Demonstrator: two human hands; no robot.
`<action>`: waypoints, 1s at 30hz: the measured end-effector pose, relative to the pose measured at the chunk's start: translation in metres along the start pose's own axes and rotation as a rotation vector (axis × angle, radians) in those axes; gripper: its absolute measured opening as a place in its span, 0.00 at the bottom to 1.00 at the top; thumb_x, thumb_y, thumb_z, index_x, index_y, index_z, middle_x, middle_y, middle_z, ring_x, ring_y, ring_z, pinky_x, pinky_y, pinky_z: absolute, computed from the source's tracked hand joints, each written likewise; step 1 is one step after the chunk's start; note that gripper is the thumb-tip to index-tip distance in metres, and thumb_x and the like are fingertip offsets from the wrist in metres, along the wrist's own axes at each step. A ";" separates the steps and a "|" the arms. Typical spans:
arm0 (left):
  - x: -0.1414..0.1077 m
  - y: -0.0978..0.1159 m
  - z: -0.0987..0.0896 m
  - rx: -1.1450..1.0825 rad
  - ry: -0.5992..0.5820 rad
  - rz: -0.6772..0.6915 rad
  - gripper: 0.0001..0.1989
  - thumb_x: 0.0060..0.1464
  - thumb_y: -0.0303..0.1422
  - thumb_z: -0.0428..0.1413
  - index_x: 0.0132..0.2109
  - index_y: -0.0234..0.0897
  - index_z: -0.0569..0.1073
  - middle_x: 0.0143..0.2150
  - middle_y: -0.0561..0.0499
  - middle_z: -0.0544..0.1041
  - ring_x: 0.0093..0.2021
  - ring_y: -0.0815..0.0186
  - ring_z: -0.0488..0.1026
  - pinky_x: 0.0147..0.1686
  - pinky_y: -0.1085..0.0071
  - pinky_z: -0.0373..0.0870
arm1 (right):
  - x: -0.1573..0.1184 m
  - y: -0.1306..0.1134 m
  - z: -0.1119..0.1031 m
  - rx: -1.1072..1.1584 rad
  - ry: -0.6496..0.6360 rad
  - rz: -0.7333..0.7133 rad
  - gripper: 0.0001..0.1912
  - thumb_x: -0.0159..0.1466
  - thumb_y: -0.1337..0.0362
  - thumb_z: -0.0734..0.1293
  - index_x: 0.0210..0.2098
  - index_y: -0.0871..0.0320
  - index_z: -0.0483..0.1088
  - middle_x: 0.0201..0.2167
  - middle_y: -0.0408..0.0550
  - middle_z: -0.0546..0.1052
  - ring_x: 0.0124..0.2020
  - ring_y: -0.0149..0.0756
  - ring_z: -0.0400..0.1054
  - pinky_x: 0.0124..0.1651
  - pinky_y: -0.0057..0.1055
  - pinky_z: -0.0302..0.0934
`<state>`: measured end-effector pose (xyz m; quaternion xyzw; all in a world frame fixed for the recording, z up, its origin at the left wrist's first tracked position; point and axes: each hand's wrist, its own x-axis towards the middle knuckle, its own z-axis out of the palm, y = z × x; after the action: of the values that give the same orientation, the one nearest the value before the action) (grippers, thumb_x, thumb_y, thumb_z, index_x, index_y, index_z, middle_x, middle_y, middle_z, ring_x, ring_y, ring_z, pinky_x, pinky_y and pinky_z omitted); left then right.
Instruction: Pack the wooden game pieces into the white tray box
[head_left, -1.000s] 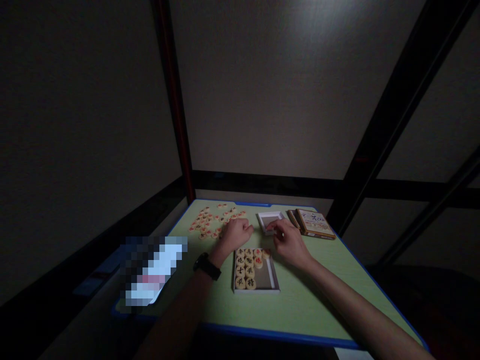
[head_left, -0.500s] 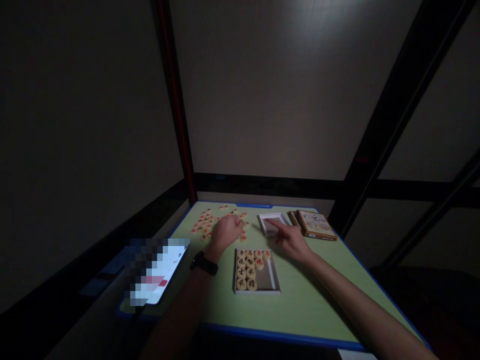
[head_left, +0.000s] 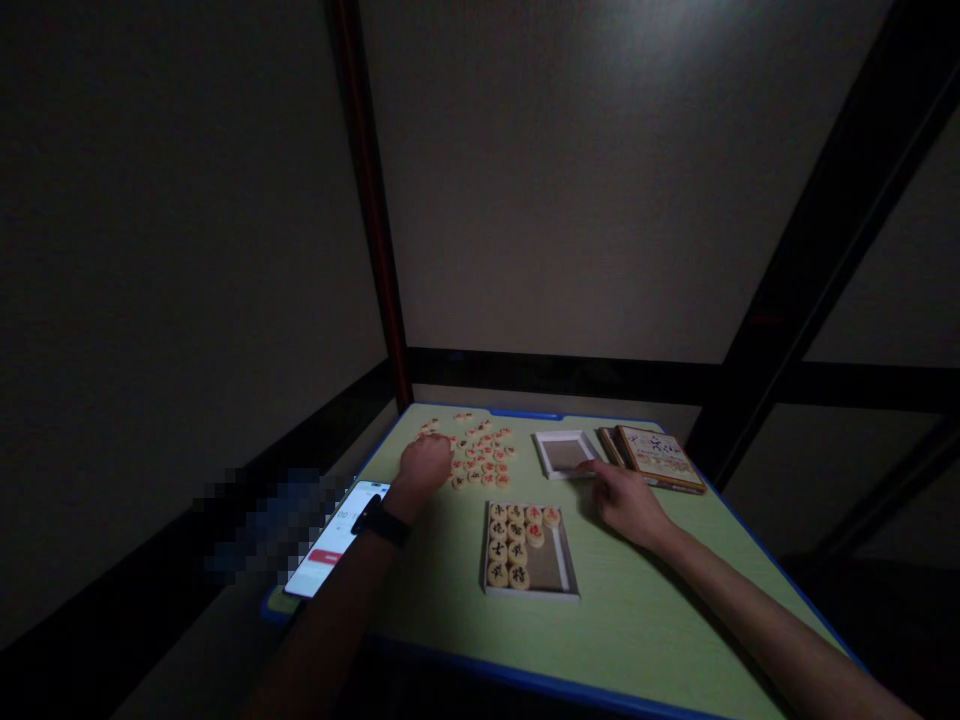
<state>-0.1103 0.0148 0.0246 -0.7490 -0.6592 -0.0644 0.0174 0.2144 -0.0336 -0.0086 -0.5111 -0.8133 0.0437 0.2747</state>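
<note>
Chinese chess pieces point(head_left: 489, 452), marked in red or black characters, lie scattered across the far left of the table. Over the left edge of this group is my left hand point(head_left: 426, 463), a dark watch on its wrist. Its fingers curl down in a closed shape, and whatever they hold is hidden. My right hand point(head_left: 628, 502) hovers beside the empty white box part point(head_left: 541, 460), index finger stretched out near its front right corner, the other fingers loosely bent. Closer to me, a shallow box point(head_left: 570, 575) holds several pieces in rows, mostly black-marked on the left, with red ones at the upper right.
A lit phone point(head_left: 330, 545) leans at the table's left edge, by my left forearm. Printed boxes point(head_left: 664, 458) lie at the far right. The green table point(head_left: 645, 620) has a blue rim, and walls stand behind and to the left.
My left hand has moved left across the scattered pieces, uncovering those it hid. My right hand has drawn back slightly from the white box part. The view has shifted a little left.
</note>
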 end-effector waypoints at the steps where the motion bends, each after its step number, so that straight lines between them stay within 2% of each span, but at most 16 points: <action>1: 0.001 -0.005 -0.003 -0.003 -0.007 0.003 0.15 0.61 0.30 0.47 0.47 0.33 0.77 0.49 0.36 0.78 0.50 0.55 0.74 0.47 0.65 0.68 | -0.002 0.000 0.000 -0.008 0.015 -0.032 0.26 0.49 0.77 0.58 0.46 0.60 0.71 0.34 0.48 0.76 0.34 0.39 0.70 0.39 0.32 0.61; 3: 0.005 -0.015 -0.010 -0.014 -0.018 0.014 0.15 0.60 0.30 0.48 0.47 0.36 0.78 0.49 0.38 0.79 0.49 0.57 0.75 0.47 0.67 0.67 | -0.004 -0.001 -0.002 -0.012 0.025 -0.091 0.28 0.48 0.78 0.58 0.47 0.59 0.71 0.40 0.51 0.76 0.40 0.40 0.71 0.43 0.33 0.63; 5: 0.013 -0.027 -0.018 -0.037 -0.038 0.029 0.14 0.58 0.29 0.51 0.46 0.38 0.78 0.48 0.40 0.80 0.49 0.58 0.75 0.46 0.68 0.67 | -0.005 -0.003 -0.004 -0.016 0.008 -0.120 0.28 0.47 0.79 0.58 0.46 0.59 0.71 0.42 0.51 0.76 0.43 0.40 0.71 0.46 0.34 0.64; 10: 0.029 -0.052 -0.030 -0.069 -0.164 0.041 0.10 0.46 0.25 0.58 0.35 0.41 0.81 0.40 0.44 0.82 0.43 0.56 0.76 0.41 0.69 0.67 | -0.005 -0.009 -0.004 -0.111 -0.093 -0.130 0.20 0.52 0.79 0.57 0.38 0.59 0.74 0.35 0.49 0.77 0.38 0.39 0.72 0.42 0.32 0.64; 13: 0.035 -0.063 -0.030 -0.052 -0.182 0.002 0.16 0.40 0.22 0.61 0.38 0.41 0.81 0.42 0.43 0.81 0.44 0.55 0.76 0.41 0.69 0.67 | -0.005 -0.010 -0.002 -0.143 -0.123 -0.120 0.17 0.55 0.77 0.58 0.35 0.59 0.75 0.33 0.50 0.77 0.36 0.39 0.73 0.40 0.31 0.63; 16: 0.038 -0.072 -0.027 -0.045 -0.194 -0.036 0.19 0.38 0.22 0.62 0.41 0.39 0.81 0.45 0.42 0.81 0.45 0.54 0.76 0.42 0.68 0.68 | -0.005 -0.010 -0.001 -0.141 -0.134 -0.113 0.16 0.58 0.76 0.57 0.36 0.60 0.76 0.34 0.51 0.78 0.36 0.40 0.73 0.40 0.31 0.63; 22: 0.038 -0.074 -0.013 -0.067 -0.248 -0.060 0.20 0.35 0.23 0.62 0.41 0.39 0.78 0.42 0.45 0.80 0.40 0.59 0.77 0.35 0.73 0.68 | -0.004 -0.009 0.000 -0.146 -0.144 -0.100 0.17 0.57 0.76 0.58 0.35 0.59 0.76 0.34 0.50 0.79 0.35 0.39 0.74 0.39 0.30 0.63; 26: 0.037 -0.071 -0.009 -0.071 -0.250 -0.037 0.20 0.38 0.24 0.63 0.43 0.38 0.76 0.45 0.44 0.79 0.43 0.59 0.76 0.37 0.73 0.68 | -0.004 -0.009 0.000 -0.141 -0.132 -0.093 0.17 0.57 0.76 0.58 0.35 0.60 0.77 0.34 0.50 0.80 0.35 0.39 0.74 0.39 0.30 0.63; 30: 0.036 -0.068 -0.013 -0.053 -0.279 -0.010 0.22 0.39 0.26 0.63 0.46 0.38 0.76 0.45 0.46 0.79 0.44 0.59 0.76 0.40 0.73 0.69 | -0.004 -0.007 0.001 -0.143 -0.131 -0.089 0.17 0.57 0.75 0.58 0.35 0.59 0.77 0.34 0.50 0.80 0.35 0.39 0.75 0.39 0.29 0.64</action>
<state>-0.1737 0.0574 0.0376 -0.7477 -0.6569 0.0231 -0.0944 0.2090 -0.0402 -0.0087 -0.4889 -0.8524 0.0068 0.1853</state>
